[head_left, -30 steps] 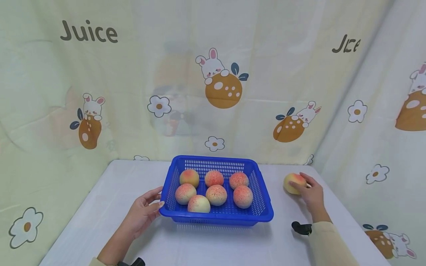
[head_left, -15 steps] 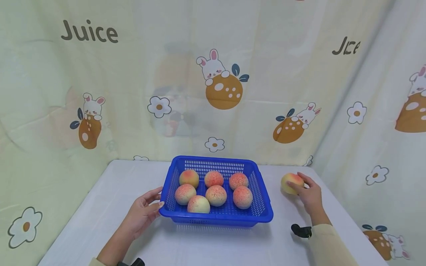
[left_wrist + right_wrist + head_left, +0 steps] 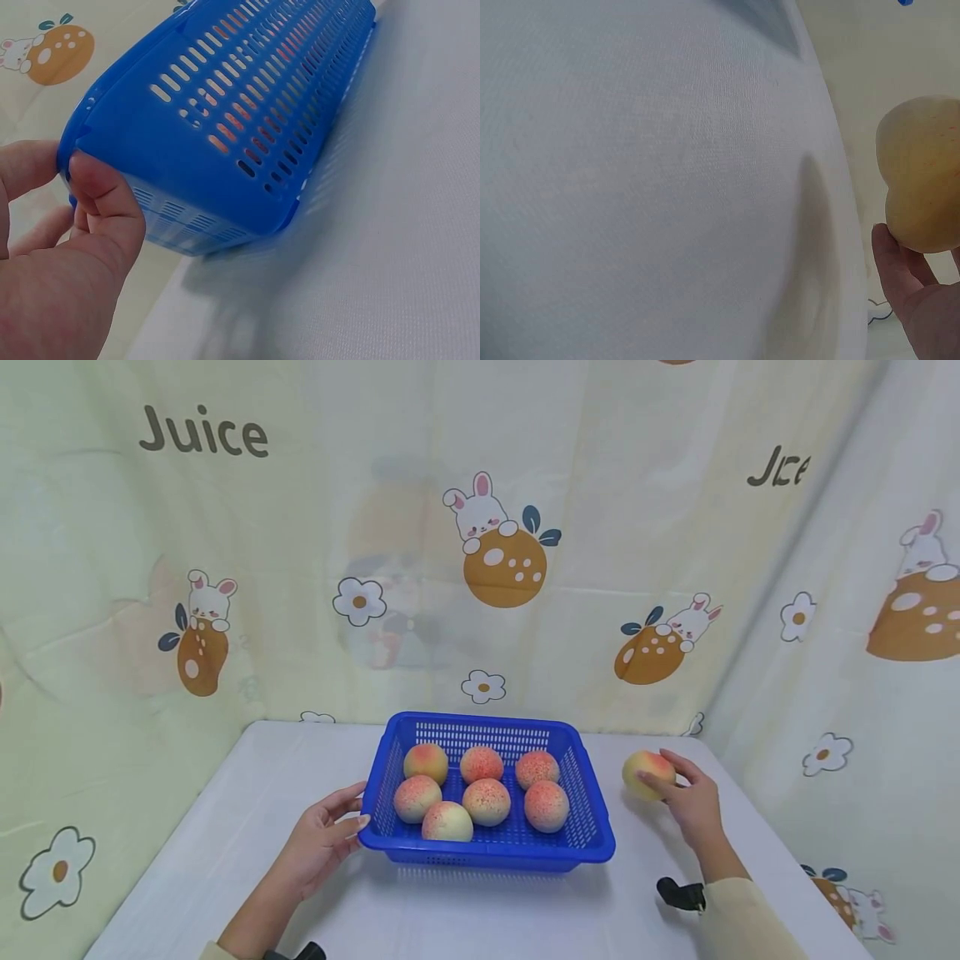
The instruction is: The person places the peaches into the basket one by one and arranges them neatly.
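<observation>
My left hand point(image 3: 326, 835) pinches the left front corner of a blue plastic basket point(image 3: 498, 853); the left wrist view shows the thumb point(image 3: 101, 184) pressed on the outside of its rim. Inside the basket lie several peaches, pale yellow with red speckled blush, such as the front peach point(image 3: 447, 821) and the right peach point(image 3: 547, 806). To the right of the basket, my right hand point(image 3: 693, 802) holds another peach point(image 3: 643, 774), yellow with a red top, between thumb and fingers. In the right wrist view this peach point(image 3: 922, 176) is held up off the white tabletop, its shadow falling below.
The basket stands on a white-covered table point(image 3: 480, 918). Behind it and at the sides hangs a cream curtain point(image 3: 600, 460) printed with rabbits, fruit and flowers. A black strap piece point(image 3: 678, 893) sits at the right wrist.
My right hand has carried the peach slightly left, toward the basket. The left hand and the basket have stayed in place.
</observation>
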The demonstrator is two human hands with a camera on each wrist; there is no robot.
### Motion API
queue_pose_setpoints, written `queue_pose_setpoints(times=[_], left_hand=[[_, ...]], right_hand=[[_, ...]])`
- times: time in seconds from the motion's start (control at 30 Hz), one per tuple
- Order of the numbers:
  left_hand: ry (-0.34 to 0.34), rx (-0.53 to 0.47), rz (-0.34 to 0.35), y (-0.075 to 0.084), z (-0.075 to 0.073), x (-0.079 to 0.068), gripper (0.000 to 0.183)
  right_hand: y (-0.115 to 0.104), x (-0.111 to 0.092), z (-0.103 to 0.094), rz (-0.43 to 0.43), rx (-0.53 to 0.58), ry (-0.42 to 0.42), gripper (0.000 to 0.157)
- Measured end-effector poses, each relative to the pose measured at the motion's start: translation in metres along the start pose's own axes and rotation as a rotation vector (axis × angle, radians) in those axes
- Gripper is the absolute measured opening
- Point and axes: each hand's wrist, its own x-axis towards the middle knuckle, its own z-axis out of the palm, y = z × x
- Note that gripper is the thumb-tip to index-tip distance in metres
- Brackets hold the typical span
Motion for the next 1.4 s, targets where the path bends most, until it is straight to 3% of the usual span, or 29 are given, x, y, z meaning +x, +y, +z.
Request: queue_pose_setpoints(times=[0.83, 1.4], left_hand=[[0.002, -0.008, 0.004, 0.0, 0.001, 0.001, 0.063], [0.006, 0.001, 0.003, -0.001, 0.0, 0.002, 0.063]], right_hand=[[-0.032, -0.04, 0.003, -0.098, -0.039, -0.002, 0.086], [-0.047, -0.067, 0.01, -0.084, -0.014, -0.063, 0.086]])
